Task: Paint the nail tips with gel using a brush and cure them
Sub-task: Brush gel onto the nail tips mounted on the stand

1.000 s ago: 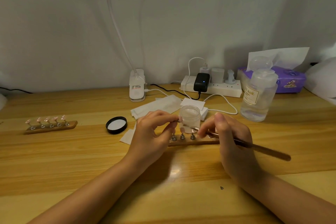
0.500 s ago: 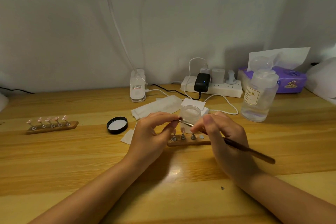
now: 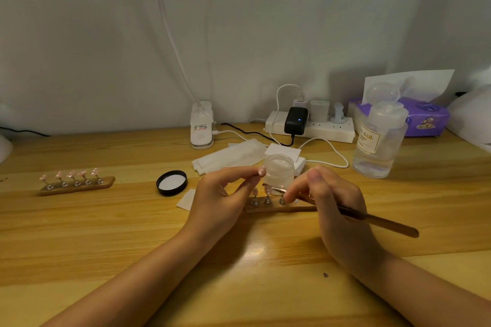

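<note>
Wooden desk (image 3: 79, 233): your left hand (image 3: 220, 202) is pinching a nail tip (image 3: 261, 171); your right hand (image 3: 337, 210) is gripping the brush (image 3: 377, 220).

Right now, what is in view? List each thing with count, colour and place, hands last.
nail tip: one, pink, pinched in left fingers
brush: one, brown handle, in right hand, tip near front stand's nails
front stand: one, wooden, between the hands, three nails showing
far stand: one, wooden, five pink nails, desk left
gel jar: one, clear, open, behind front stand
lid: one, black, left of jar
wipes: several, white, behind jar
pump bottle: one, clear, right
tissue pack: one, purple, back right
power strip: one, white, back wall
lamp base: one, white, back centre
left hand: holding nail tip
right hand: holding brush
</note>
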